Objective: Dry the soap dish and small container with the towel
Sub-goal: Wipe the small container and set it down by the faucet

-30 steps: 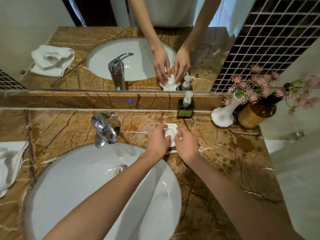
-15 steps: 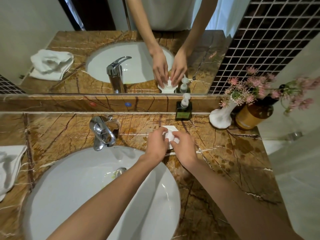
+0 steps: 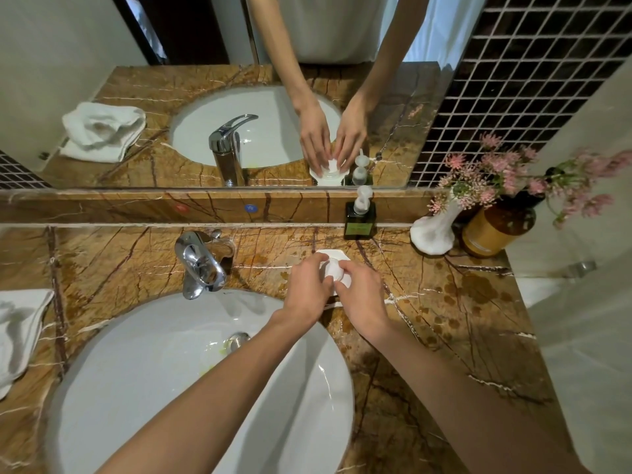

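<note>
Head view is showing both hands meeting over the soap dish (image 3: 337,256), a flat white piece lying on the marble counter (image 3: 444,302) just beyond the fingertips. The left hand (image 3: 307,285) and the right hand (image 3: 362,292) are curling in from either side, and their fingers are closing around a small white rounded thing, which I am judging to be the small container (image 3: 331,268), sitting on the dish directly between the two hands. Whether the grip is firm or only a light touch, I cannot tell, since the fingers are hiding the contact. The towel (image 3: 20,333) is lying well apart from both hands, far out past the left forearm across the sink (image 3: 136,388) (the mirror is repeating it above). So the left hand is the nearer one for fetching it, while the right hand is placed to be steadying the dish. The drying itself is looking not yet begun.
</note>
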Demonstrator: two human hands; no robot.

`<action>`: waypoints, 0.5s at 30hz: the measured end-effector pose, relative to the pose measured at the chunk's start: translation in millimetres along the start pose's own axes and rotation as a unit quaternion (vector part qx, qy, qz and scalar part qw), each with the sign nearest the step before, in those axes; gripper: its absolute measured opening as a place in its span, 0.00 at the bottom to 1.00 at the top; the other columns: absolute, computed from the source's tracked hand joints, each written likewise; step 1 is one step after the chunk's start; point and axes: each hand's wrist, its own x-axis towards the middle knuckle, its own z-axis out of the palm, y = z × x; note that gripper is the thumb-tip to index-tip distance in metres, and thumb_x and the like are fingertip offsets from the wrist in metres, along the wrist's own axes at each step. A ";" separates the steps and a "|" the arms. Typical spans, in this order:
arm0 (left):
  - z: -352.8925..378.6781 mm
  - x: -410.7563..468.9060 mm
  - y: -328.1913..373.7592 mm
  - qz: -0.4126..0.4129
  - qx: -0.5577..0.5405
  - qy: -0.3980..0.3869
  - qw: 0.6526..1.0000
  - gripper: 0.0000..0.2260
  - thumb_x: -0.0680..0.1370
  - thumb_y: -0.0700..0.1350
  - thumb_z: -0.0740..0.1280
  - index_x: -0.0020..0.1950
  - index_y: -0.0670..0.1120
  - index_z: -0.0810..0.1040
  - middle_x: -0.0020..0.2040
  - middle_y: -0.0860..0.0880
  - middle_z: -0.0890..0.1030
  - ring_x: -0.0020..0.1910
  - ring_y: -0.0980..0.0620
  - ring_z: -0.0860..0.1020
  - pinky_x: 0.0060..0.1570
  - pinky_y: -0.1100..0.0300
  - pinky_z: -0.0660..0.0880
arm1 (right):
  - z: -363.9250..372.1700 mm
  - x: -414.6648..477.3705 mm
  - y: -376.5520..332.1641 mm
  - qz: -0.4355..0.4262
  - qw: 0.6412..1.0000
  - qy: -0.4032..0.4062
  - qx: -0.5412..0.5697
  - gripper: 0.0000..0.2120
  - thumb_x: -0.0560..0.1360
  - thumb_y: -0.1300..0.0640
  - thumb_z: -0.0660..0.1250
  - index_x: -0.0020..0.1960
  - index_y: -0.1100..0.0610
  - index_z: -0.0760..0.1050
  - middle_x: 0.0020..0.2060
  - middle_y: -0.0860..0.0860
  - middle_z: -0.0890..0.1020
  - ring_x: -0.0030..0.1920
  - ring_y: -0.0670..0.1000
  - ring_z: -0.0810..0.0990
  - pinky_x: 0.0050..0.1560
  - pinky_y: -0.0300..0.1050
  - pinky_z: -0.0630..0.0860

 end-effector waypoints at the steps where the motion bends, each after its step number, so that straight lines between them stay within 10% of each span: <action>1: 0.7 -0.4 -0.6 0.000 0.000 -0.001 1.000 0.19 0.73 0.37 0.69 0.63 0.42 0.75 0.54 0.43 0.83 0.52 0.45 0.80 0.55 0.52 0.77 | 0.4 -0.1 0.6 -0.001 1.000 0.001 0.000 0.20 0.75 0.61 0.68 0.67 0.56 0.74 0.63 0.53 0.79 0.63 0.55 0.76 0.64 0.55 0.72; 15: -0.4 -3.2 -4.0 0.012 0.003 0.007 1.000 0.17 0.74 0.38 0.68 0.63 0.41 0.75 0.56 0.43 0.81 0.54 0.46 0.78 0.53 0.57 0.72 | -1.2 -2.3 5.9 -0.036 0.999 0.009 0.027 0.18 0.75 0.62 0.68 0.65 0.58 0.75 0.60 0.54 0.79 0.60 0.55 0.77 0.61 0.50 0.74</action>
